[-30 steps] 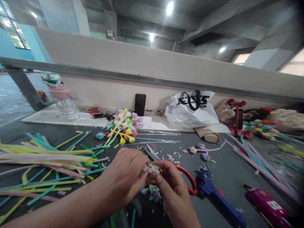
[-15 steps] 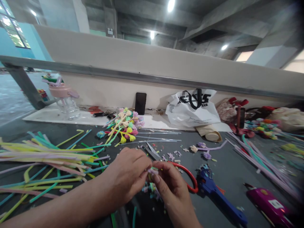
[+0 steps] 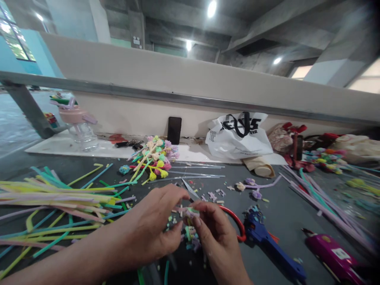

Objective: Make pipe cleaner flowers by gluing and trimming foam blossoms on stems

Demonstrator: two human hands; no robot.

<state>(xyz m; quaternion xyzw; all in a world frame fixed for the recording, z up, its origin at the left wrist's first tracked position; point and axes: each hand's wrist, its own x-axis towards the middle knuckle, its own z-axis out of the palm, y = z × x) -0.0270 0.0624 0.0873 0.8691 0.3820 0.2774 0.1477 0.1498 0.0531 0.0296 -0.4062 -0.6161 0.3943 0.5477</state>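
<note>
Both hands meet at 6 o'clock on the table: left hand [image 3: 154, 225] and right hand [image 3: 215, 229] have fingertips pinched shut on a small fuzzy pipe-cleaner flower [image 3: 190, 212], red-handled scissors [image 3: 234, 221] just beside, at 3 o'clock.

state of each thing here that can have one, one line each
left hand: closed on the small pipe-cleaner piece
right hand: pinching the same piece
scissors: blades open, lying on the table
blue glue gun: lying on its side
pink glue gun: lying flat
phone: upright against the wall, screen dark
bottle: upright, lid on
</note>
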